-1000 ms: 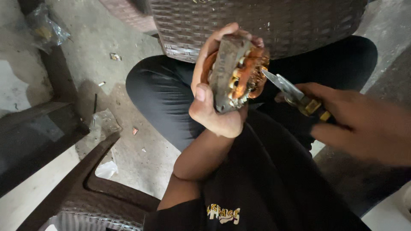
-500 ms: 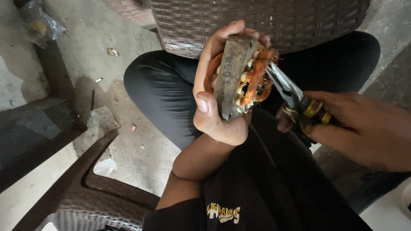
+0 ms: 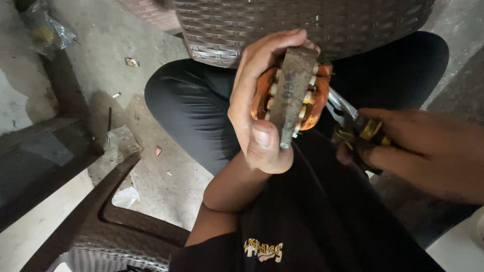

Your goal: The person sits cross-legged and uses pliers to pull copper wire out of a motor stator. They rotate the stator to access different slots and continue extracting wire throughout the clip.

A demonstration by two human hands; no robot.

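Dusty concrete floor and a woven wicker chair lie beyond the lap. Left hand, wrist bent upward, wraps its fingers around a copper-wound motor stator held edge-on. Right hand closes its fingers on yellow-handled pliers, whose tips reach the stator's far side.

Crumpled clear plastic bag at 10 o'clock, top-left corner on the concrete floor, something yellowish inside; small white crumpled wrapper at 8 o'clock beside the wicker chair arm; yellow printed patch on black shirt at 6 o'clock; no signs or screens
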